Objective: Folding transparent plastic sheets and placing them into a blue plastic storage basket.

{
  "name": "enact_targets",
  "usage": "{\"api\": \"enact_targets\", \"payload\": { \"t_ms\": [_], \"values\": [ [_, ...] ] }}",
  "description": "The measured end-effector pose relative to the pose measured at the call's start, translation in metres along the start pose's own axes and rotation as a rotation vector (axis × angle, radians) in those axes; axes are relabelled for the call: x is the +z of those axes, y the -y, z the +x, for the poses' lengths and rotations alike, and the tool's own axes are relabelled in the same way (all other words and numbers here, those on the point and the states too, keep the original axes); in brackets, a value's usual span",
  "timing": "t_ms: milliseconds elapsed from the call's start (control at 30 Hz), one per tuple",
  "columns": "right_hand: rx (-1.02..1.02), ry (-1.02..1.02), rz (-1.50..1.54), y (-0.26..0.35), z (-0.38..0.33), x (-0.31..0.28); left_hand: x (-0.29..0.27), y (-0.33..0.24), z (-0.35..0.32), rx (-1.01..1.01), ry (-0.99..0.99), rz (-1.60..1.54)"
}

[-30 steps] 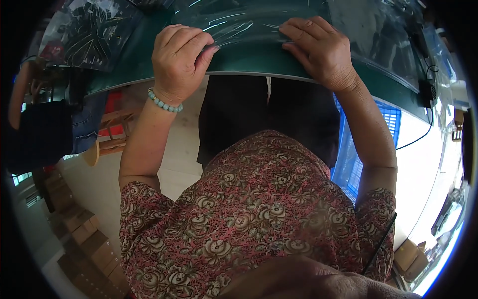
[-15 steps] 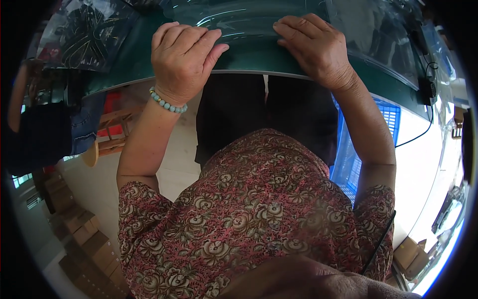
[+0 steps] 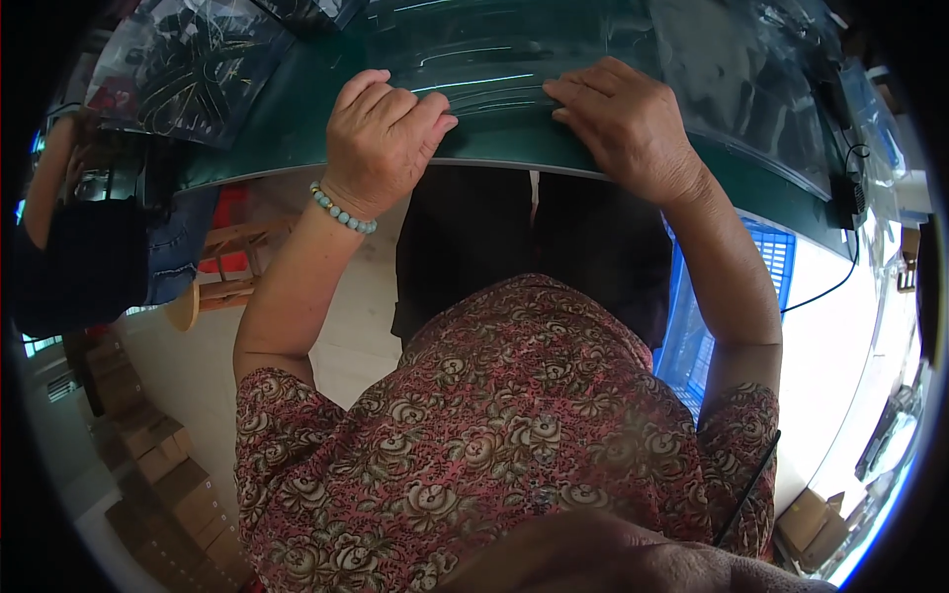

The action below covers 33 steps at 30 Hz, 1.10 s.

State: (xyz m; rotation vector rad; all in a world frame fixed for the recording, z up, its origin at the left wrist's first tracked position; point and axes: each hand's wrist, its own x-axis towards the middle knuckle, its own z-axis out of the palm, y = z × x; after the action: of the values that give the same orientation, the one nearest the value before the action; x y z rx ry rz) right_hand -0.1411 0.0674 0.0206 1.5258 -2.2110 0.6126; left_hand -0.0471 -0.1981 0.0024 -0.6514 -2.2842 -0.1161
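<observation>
A clear plastic bag or film (image 3: 484,79) lies on the green tabletop, seen mostly by its bright glints. My left hand (image 3: 381,143), with a pale green bead bracelet at its wrist, pinches the near edge of this film between thumb and fingers. At the other end of that edge, my right hand (image 3: 633,128) pinches too, thumb under bent fingers. The film's edge runs as thin, slightly curved lines between the two hands, just above the front of the table (image 3: 514,148). Whether the film is a bag or a single sheet, I cannot tell.
Clear bags with dark, cord-like contents (image 3: 193,79) lie at the far left. More clear plastic (image 3: 736,89) covers the right of the table, beside a black cable (image 3: 835,282). A blue crate (image 3: 771,247) stands below right. Another person (image 3: 79,262) is at left, near a wooden stool (image 3: 222,290).
My left hand has moved a little right and toward me. My right hand is slightly lower. The film's edge between them now shows as taut lines with brighter glints.
</observation>
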Motion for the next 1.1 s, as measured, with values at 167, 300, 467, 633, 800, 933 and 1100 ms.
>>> {"api": "enact_targets", "payload": {
  "t_ms": [167, 300, 467, 633, 800, 933, 1100],
  "values": [
    [-0.016, 0.012, 0.008, -0.002, 0.000, 0.002, -0.003, -0.011, 0.010, -0.021, 0.078, 0.009],
    [-0.013, -0.003, 0.030, -0.002, -0.001, 0.003, 0.005, -0.012, 0.009, -0.002, 0.012, 0.015],
    [-0.024, -0.003, 0.014, 0.005, -0.004, 0.007, 0.004, -0.012, 0.004, 0.006, 0.009, -0.084],
    [-0.031, -0.009, -0.004, 0.014, -0.008, 0.008, 0.003, -0.008, -0.004, 0.052, -0.022, -0.099],
    [-0.047, 0.011, -0.038, 0.024, -0.013, 0.009, -0.004, -0.015, -0.006, 0.049, -0.009, -0.092],
    [-0.048, 0.024, -0.058, 0.024, -0.016, 0.009, -0.002, -0.033, 0.008, -0.041, -0.006, -0.098],
    [-0.076, 0.021, -0.071, 0.022, -0.017, 0.011, 0.019, -0.040, 0.002, -0.028, -0.036, -0.176]
  ]
}}
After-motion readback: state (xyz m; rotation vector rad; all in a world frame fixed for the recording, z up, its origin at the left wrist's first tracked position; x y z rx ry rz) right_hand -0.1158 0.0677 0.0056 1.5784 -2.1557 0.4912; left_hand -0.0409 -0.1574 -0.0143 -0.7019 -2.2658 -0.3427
